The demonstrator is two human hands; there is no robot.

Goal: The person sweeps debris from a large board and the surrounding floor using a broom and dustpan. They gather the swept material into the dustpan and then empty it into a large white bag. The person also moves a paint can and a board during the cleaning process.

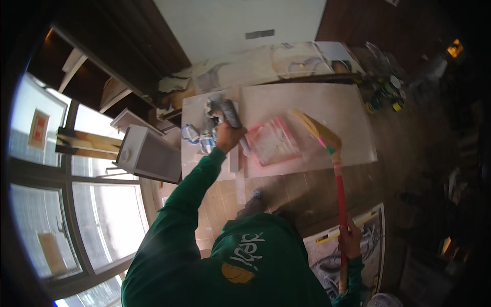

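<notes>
My left hand (pixel 230 137) grips a dark grey, elongated object (pixel 231 114) over the left part of a dusty board (pixel 330 99); what exactly it is cannot be told. My right hand (pixel 351 238) is closed round the red handle (pixel 340 199) of a straw broom. The broom's bristles (pixel 318 128) are over the board's right half, with their tip pointing up and left. Between the two lies a dusty, red-edged square item (pixel 273 141). Crumpled wrappings (pixel 215 109) and a blue-and-white round container (pixel 190 134) are beside my left hand.
A white drawer-like box (pixel 149 153) stands at the left, near windows (pixel 107 218). Behind the board runs a ledge covered with stained sheeting (pixel 253 67). Yellow-and-black items (pixel 387 94) lie at the right. Below right, a framed panel (pixel 379 245) holds grey hoses or cables (pixel 326 268).
</notes>
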